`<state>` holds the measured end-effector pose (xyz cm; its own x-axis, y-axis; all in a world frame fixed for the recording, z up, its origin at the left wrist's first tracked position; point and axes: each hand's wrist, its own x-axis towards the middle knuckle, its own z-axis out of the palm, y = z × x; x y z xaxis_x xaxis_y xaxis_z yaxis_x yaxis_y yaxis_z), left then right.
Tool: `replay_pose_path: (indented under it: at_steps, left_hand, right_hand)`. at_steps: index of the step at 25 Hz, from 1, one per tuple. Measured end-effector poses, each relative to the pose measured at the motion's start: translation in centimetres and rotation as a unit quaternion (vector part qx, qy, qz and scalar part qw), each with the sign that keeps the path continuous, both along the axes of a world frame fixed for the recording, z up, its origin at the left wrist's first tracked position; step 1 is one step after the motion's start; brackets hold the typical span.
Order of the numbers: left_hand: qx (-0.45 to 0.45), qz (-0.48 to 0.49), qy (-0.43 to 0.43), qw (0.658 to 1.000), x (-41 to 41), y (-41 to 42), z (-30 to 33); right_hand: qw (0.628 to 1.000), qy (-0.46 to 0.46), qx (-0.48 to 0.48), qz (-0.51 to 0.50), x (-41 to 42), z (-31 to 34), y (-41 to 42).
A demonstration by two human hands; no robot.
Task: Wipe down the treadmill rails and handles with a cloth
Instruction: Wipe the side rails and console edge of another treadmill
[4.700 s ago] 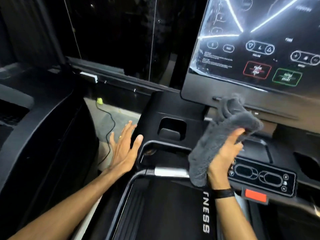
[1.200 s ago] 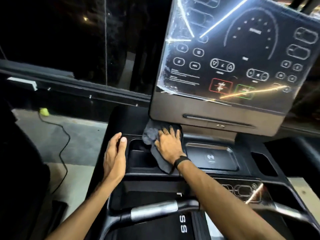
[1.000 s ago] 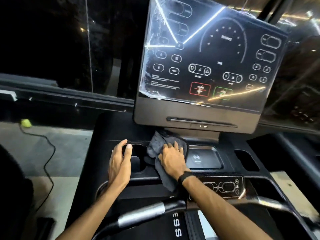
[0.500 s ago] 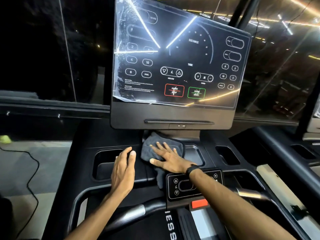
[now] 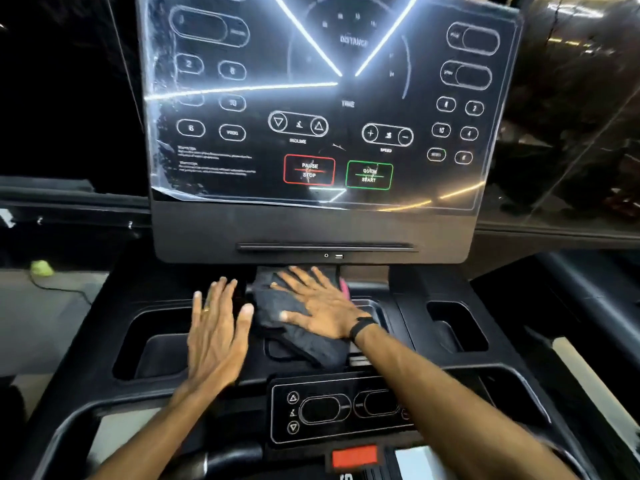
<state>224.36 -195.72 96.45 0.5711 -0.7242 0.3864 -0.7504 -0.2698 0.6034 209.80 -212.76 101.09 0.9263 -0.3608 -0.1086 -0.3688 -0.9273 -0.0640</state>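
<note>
Head view: a person's right hand [image 5: 320, 311], fingers spread flat, presses a dark cloth [image 5: 292, 323] onto the treadmill console deck [image 5: 408, 289] at its back edge, just under the display [image 5: 325, 98]. The left hand [image 5: 216, 336] rests open just beside it, holding nothing. The wiping seems mid-deck; rails and handles likely come next.

A dark grey cloth [image 5: 304, 327] lies on the black treadmill console [image 5: 408, 292], beside a sliver of what looks like pink [image 5: 343, 285], under a black screen [image 5: 325, 98] with white outlines, a red-framed stop button [image 5: 309, 170] and a green-framed start button [image 5: 369, 175].
</note>
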Motion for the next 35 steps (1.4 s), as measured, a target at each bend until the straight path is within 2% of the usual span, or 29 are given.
replay_pose_path:
  at_steps: [3,5,8,11,13,16,20,24,25,27,29,31,35]
  left_hand:
    - [0.073,0.005,-0.094,0.993,0.1,-0.5,-1.0]
    - [0.114,-0.007,-0.135,0.984,-0.2,-1.0,-1.0]
    - [0.129,-0.004,-0.149,0.980,-0.6,-0.9,-0.7]
    - [0.142,-0.001,-0.149,0.979,-0.7,-1.1,-0.5]
    - [0.133,-0.002,-0.144,0.981,-0.7,-1.1,-0.4]
    - [0.116,-0.014,-0.138,0.983,-0.6,-1.3,0.0]
    - [0.113,-0.038,-0.141,0.983,-0.6,-1.2,-0.1]
    - [0.119,-0.064,-0.150,0.979,-0.6,-0.9,0.1]
    - [0.118,-0.066,-0.148,0.980,-0.7,-0.8,0.1]
    - [0.111,-0.067,-0.143,0.981,-0.5,-0.5,0.0]
    - [0.113,-0.082,-0.146,0.979,-0.2,-0.2,0.0]
    - [0.119,-0.108,-0.155,0.975,-0.2,-0.3,-0.2]
    - [0.101,-0.188,-0.149,0.966,-0.5,-0.9,-0.3]
  right_hand:
    - [0.998,0.023,0.011,-0.052,-8.4,0.1,-6.1]
    - [0.996,0.007,0.049,-0.075,-13.3,-0.7,-9.1]
    - [0.982,-0.056,0.119,-0.139,-16.4,-1.8,-9.5]
    - [0.966,-0.094,0.118,-0.210,-16.9,-2.1,-7.7]
    - [0.974,-0.101,0.076,-0.185,-16.6,-2.7,-6.1]
    - [0.994,-0.062,0.042,-0.085,-13.4,-2.9,-4.2]
    - [0.995,-0.049,0.071,0.051,-9.3,-2.3,-2.9]
    - [0.988,-0.057,0.102,0.105,-13.7,-1.7,-5.5]
    - [0.989,-0.073,0.100,0.085,-15.2,-1.8,-6.4]
    - [0.985,-0.130,0.114,-0.018,-17.5,-2.2,-7.3]
    - [0.954,-0.206,0.142,-0.166,-18.5,-2.9,-5.9]
    - [0.922,-0.255,0.140,-0.257,-18.8,-3.5,-3.6]
    - [0.939,-0.228,0.095,-0.241,-19.8,-4.0,-0.7]
